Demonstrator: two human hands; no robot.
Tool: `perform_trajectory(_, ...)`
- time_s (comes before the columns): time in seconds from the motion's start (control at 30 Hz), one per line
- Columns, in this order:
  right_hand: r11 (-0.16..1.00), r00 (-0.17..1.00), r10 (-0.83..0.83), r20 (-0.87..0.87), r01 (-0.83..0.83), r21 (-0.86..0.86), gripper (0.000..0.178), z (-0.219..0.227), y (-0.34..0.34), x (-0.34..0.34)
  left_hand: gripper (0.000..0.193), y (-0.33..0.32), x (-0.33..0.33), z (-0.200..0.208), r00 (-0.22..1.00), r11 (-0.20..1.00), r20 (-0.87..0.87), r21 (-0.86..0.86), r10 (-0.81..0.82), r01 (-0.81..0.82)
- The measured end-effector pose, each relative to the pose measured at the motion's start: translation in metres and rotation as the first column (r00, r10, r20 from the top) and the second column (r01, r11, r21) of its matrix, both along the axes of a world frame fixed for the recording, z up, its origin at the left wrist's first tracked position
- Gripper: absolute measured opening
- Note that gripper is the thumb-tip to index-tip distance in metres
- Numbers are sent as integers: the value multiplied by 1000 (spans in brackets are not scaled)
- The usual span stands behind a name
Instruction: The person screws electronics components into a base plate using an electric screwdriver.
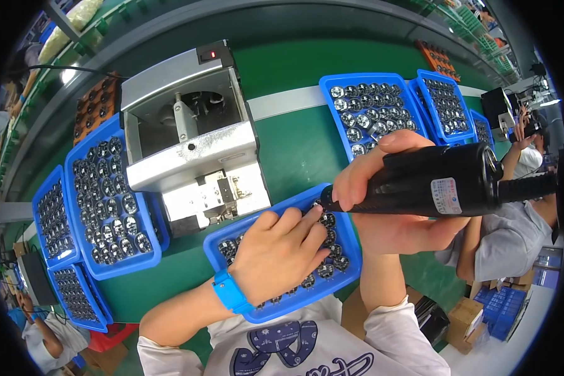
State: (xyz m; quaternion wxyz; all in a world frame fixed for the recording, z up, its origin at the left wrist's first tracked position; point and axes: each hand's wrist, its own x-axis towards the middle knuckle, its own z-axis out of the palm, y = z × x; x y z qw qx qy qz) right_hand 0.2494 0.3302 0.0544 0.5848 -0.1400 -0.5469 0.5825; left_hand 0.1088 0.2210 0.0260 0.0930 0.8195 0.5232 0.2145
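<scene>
My right hand (391, 233) is wrapped round a black electric screwdriver (413, 183), held almost level with its cable leading off to the right. The narrow end points left and meets a small part at the far edge of a blue tray (307, 302). Over that tray lies my left hand (276, 250), palm down with fingers apart, wearing a blue wrist strap (230, 292). One left fingertip rests beside the screwdriver's tip. Round, shiny black-and-silver parts (326, 271) fill the tray in rows, some hidden beneath the left hand.
A silver machine (194, 150) with an open top stands behind the near tray on the green bench. Filled blue trays (109, 200) are stacked at left, and more trays (373, 113) sit at back right. Another person (507, 238) is at the right, beside cardboard boxes (467, 319).
</scene>
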Motion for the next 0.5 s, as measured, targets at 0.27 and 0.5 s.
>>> perform_trajectory(0.27, 998, 1000, 31, -5, -31, -53, 95, 0, -5, -3, 33, 1, 3, -4, 1000, 1000, 22, 18, 8, -8)
perform_trajectory(0.5, 992, 952, 123, 279, -116, -42, 97, 4, -2, 4, 37, -1, 5, -3, 999, 999, 40, 27, 33, -34)
